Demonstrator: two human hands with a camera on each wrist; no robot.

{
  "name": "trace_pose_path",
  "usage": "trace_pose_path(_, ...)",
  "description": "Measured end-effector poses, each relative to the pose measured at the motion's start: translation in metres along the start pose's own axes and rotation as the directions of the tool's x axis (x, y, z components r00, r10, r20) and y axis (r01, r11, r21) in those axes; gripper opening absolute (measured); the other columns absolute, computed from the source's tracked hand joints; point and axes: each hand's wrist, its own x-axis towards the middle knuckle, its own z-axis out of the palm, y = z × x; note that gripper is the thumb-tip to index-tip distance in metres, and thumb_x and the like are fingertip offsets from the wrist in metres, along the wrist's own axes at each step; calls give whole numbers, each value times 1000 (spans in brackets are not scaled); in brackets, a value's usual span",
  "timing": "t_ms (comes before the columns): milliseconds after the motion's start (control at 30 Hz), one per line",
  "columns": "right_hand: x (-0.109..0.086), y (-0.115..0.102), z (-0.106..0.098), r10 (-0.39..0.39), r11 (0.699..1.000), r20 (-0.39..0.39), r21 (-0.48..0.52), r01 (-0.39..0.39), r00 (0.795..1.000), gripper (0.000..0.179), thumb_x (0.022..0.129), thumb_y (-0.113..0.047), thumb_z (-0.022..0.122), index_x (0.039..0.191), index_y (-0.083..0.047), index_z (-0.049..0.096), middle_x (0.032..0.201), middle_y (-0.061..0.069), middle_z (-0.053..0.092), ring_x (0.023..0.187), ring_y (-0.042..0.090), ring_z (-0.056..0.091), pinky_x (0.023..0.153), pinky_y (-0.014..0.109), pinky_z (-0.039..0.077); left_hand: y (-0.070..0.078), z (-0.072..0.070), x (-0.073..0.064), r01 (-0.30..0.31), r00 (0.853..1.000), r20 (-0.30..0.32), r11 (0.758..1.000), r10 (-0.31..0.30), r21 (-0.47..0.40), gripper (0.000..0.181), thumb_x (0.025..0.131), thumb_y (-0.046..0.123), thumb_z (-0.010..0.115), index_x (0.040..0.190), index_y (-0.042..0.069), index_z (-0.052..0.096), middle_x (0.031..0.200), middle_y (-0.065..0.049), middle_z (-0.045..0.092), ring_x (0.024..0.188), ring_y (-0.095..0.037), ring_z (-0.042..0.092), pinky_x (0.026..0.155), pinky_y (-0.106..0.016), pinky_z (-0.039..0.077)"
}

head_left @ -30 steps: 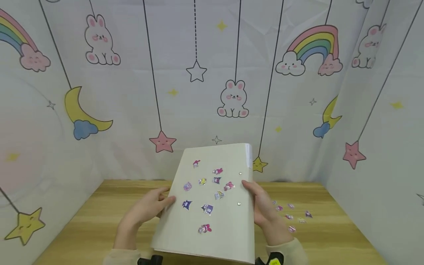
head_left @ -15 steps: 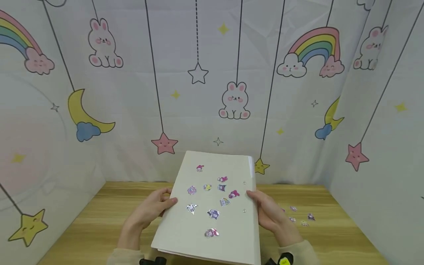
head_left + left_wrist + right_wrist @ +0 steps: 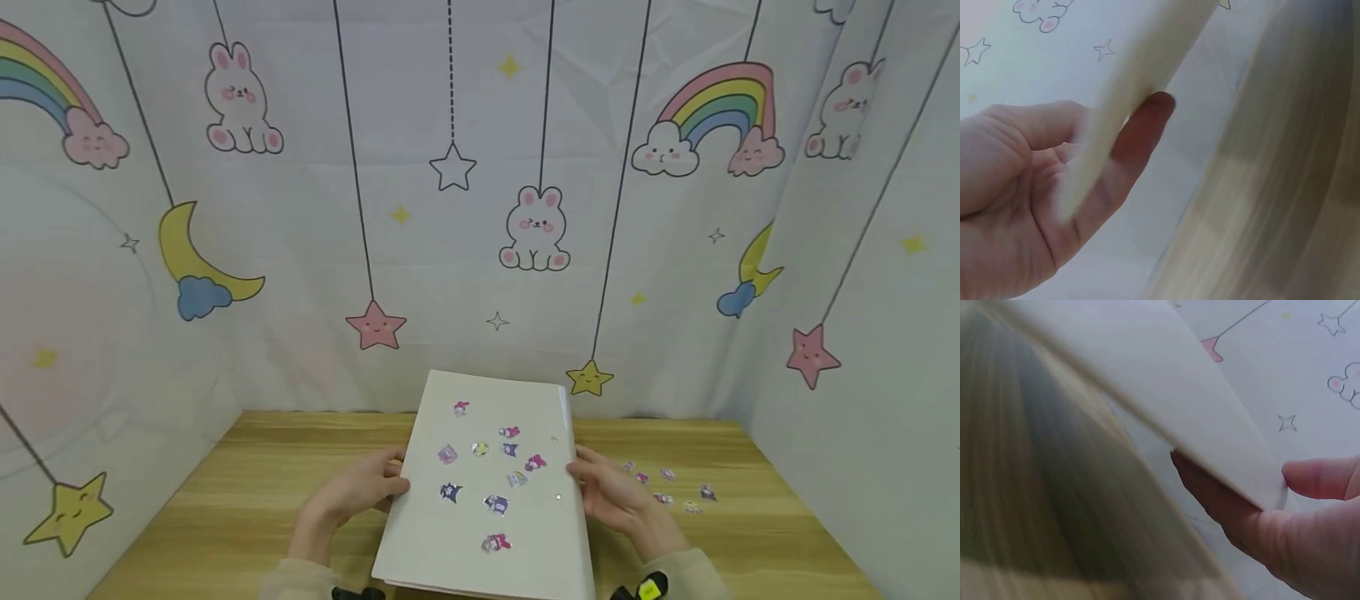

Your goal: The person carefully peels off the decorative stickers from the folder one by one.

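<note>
A white folder [image 3: 420,542] with several cartoon stickers [image 3: 496,504] on its front cover is held tilted above the table in the head view. My left hand [image 3: 352,492] grips its left edge, thumb in front and fingers behind. On the opposite side my right hand [image 3: 618,500] pinches the right edge, near two small round studs. In the left wrist view the fingers [image 3: 1141,134] reach along the underside of the folder. The right wrist view has the folder's edge between thumb [image 3: 1319,479] and fingers, with the wooden surface below it.
Several loose stickers [image 3: 708,492] lie on the wooden table [image 3: 217,500] to the right of the folder. A white cloth backdrop [image 3: 315,208] printed with bunnies, stars and rainbows surrounds the table at the back and sides.
Both hands have lowered the folder toward the table, and its top edge now sits lower against the backdrop. The grip on both edges is unchanged.
</note>
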Motion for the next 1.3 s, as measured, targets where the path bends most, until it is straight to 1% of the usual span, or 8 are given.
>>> trace_pose_path(200, 1, 6, -14, -12, 1000, -129, -16, 10, 992, 63, 105, -7, 35, 153, 2, -4, 148, 29, 25, 123, 28, 45, 104, 52, 38, -12, 4, 10, 11, 998, 69, 999, -7, -53, 46, 91, -2, 59, 133, -11, 42, 101, -14, 65, 86, -25, 65, 71, -38, 56)
trace_pose_path(300, 3, 9, -19, -7, 1000, -167, -11, 5, 986, 61, 106, -11, 32, 152, 5, -5, 151, 36, 14, 133, 38, 34, 107, 56, 32, -18, 6, 13, 17, 997, 74, 998, -12, -66, 47, 90, -4, 59, 134, -10, 42, 100, -14, 65, 86, -25, 64, 70, -39, 55)
trace_pose_path(433, 6, 15, -24, 4, 1000, -190, -2, -4, 982, 60, 105, -11, 31, 149, 10, -3, 152, 39, 6, 142, 46, 11, 111, 62, 18, -25, 9, 14, 30, 997, 73, 997, -24, -77, 49, 89, -7, 59, 135, -10, 42, 100, -15, 64, 87, -26, 64, 72, -39, 55)
trace_pose_path(533, 7, 18, -24, -5, 1000, -209, -12, 2, 978, 59, 104, -10, 32, 148, 13, 1, 152, 39, 4, 142, 48, 5, 112, 62, 13, -27, 12, 15, 37, 997, 78, 995, -29, -93, 49, 87, -9, 59, 133, -11, 42, 100, -14, 63, 88, -25, 64, 73, -38, 56)
trace_pose_path(700, 8, 18, -24, -26, 999, -254, -30, 19, 967, 57, 104, -12, 34, 147, 15, 9, 152, 38, 6, 142, 49, 7, 112, 61, 14, -32, 14, 17, 37, 997, 76, 994, -29, -106, 49, 87, -10, 58, 133, -13, 41, 100, -15, 63, 88, -26, 64, 74, -39, 56)
trace_pose_path(867, 10, 16, -22, -44, 999, -278, -39, 34, 960, 57, 106, -15, 34, 146, 16, 9, 151, 40, 5, 141, 50, 8, 112, 61, 12, -35, 16, 15, 66, 997, 48, 994, -62, -89, 50, 88, -10, 58, 133, -16, 39, 103, -16, 61, 89, -26, 64, 74, -40, 56)
trace_pose_path(1133, 9, 14, -20, -39, 999, -307, -29, 32, 951, 57, 102, -6, 36, 148, 14, 10, 152, 39, 1, 142, 50, 4, 112, 62, 10, -38, 18, 16, 63, 997, 52, 994, -58, -91, 47, 89, -11, 57, 132, -16, 39, 103, -16, 62, 88, -26, 64, 74, -40, 56)
trace_pose_path(1300, 7, 13, -17, -55, 997, -312, -60, 38, 948, 57, 101, -4, 37, 148, 13, 10, 152, 39, 1, 141, 51, 2, 112, 63, 6, -38, 19, 17, 66, 997, 47, 995, -62, -81, 46, 89, -10, 58, 130, -16, 40, 103, -15, 62, 88, -26, 64, 73, -40, 56)
